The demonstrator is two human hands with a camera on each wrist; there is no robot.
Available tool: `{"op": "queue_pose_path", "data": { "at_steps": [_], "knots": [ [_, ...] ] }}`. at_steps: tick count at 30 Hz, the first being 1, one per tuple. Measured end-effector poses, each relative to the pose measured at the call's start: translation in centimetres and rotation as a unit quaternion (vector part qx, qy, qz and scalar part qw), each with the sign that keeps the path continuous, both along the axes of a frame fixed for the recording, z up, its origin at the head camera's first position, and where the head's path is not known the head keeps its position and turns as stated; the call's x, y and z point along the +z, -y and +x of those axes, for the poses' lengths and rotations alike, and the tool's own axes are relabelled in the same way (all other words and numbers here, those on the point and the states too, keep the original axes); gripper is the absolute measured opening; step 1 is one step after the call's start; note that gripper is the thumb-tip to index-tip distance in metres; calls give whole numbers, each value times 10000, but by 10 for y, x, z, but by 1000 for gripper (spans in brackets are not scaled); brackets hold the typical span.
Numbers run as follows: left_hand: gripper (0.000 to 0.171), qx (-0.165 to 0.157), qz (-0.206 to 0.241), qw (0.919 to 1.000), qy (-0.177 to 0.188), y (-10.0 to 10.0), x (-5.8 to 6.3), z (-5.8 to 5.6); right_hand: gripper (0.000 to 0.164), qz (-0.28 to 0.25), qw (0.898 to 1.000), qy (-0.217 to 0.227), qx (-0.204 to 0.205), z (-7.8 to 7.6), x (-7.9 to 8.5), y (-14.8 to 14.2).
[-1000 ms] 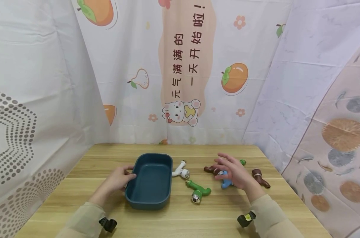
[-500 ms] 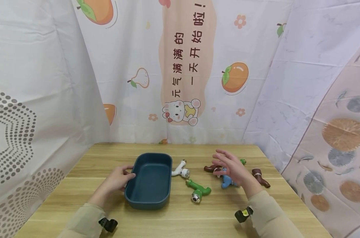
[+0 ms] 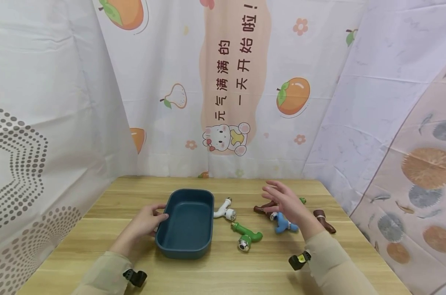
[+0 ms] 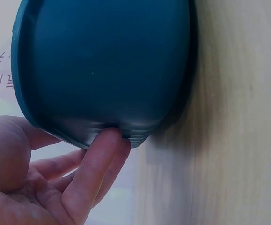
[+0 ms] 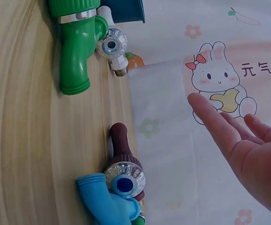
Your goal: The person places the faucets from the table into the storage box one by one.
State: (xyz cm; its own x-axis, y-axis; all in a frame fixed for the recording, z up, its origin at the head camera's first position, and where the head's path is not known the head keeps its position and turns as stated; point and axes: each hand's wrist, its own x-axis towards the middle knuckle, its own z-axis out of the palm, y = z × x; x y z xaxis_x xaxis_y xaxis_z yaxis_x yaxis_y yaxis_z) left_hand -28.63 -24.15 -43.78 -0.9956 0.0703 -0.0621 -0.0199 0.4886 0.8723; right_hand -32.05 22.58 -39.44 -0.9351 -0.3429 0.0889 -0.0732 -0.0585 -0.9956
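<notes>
At the left side of a dark teal plastic box, my left hand grips the wall, thumb over the rim and fingers against the outside. The left wrist view shows those fingers at the box's ridged end. My right hand is raised above the taps, fingers spread and loosely bent, holding nothing. Below it lie a blue tap and a brown tap, the latter partly hidden by the hand. Nearer the box are a green tap with a chrome end and a white tap.
Another brown tap lies at the right of the wooden table. A green tap end shows behind my right hand. A printed curtain hangs along the back edge, with more cloth at both sides.
My right hand has risen and drifted slightly left, away from the blue tap, which now shows more fully. My left hand keeps its grip on the box.
</notes>
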Motion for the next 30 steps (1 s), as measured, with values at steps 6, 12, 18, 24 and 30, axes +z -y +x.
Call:
{"op": "queue_pose_path", "data": {
  "at_steps": [6, 12, 18, 24, 30],
  "knots": [
    [50, -16, 62, 10000, 31, 3, -1, 0, 70, 302, 9993, -153, -157, -4, 7, 10],
    [49, 8, 154, 9999, 38, 6, -5, -1, 70, 682, 9968, -362, -211, -8, 12, 19],
    [49, 17, 157, 9999, 0, 9, -6, -3, 69, 948, 9941, -458, -268, -13, 15, 27],
    [48, 34, 226, 9997, -19, 10, -8, -4, 71, 1138, 9920, -517, -169, -20, 14, 35],
    [46, 111, 283, 9995, -8, 10, -10, -4, 70, 1379, 9893, -445, -176, -27, 10, 43]
  ]
}}
